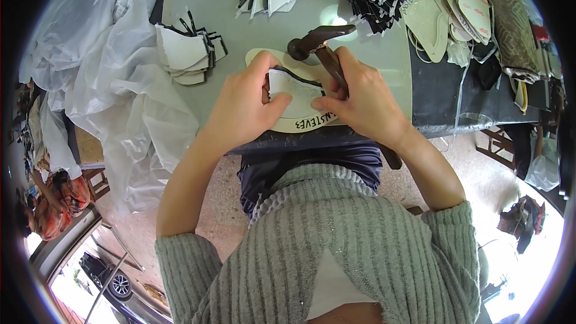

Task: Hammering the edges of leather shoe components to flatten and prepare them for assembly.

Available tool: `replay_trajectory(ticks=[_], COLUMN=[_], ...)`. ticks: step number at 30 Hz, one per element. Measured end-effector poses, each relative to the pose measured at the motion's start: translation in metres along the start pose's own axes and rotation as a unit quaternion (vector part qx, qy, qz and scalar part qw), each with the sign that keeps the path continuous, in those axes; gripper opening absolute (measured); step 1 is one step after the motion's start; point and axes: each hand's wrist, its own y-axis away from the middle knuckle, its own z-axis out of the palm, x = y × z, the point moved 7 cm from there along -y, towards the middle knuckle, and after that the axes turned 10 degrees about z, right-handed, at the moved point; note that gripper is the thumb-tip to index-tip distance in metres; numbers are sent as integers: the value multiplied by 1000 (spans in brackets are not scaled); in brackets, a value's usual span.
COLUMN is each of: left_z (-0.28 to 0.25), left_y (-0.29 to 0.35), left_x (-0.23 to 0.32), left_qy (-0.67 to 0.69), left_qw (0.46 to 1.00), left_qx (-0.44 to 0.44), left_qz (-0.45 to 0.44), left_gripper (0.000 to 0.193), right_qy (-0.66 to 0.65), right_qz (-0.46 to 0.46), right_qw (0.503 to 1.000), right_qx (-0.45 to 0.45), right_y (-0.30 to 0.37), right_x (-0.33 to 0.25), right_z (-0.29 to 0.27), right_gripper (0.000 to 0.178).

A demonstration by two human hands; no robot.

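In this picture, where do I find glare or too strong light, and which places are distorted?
Head view: bright glare on the pale green work surface just beyond the hammer; head view, lower right: overexposed white area; head view, outer rim: bent shapes, dark corners.

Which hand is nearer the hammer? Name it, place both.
Right. The right hand holds the hammer by its handle; the left hand is on the white piece, left of the hammer.

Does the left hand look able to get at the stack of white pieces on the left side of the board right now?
Probably yes: the stack lies near the left hand, with only board between. But that hand is holding the white piece, so it would likely need to let go first.
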Motion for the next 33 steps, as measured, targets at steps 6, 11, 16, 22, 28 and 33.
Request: replay_trajectory(ticks=[6,11,16,22,28,33], left_z=[8,17,15,16,14,11], left_y=[3,14,25,29,28,22], left_x=[7,17,7,11,30,15], left_qy=[-28,-80,-9,-32,-144,-81], left_qw=[998,997,996,992,973,976], left_qx=[-44,0,91,119,140,175], left_qz=[-38,-11,-11,22,111,97], left_gripper=[39,37,31,32,22,12], right_qy=[1,20,-7,191,359,378], right_qz=[-16,-51,-18,-123,-100,-90], right_qw=[1000,998,999,972,927,921], right_qx=[-4,4,36,53,34,18], right_y=[0,-2,-3,54,48,46], right_x=[3,1,4,-17,-18,-19], right_z=[0,-6,-38,-35,-19,-15], right_gripper=[46,41,23,21,25,25])
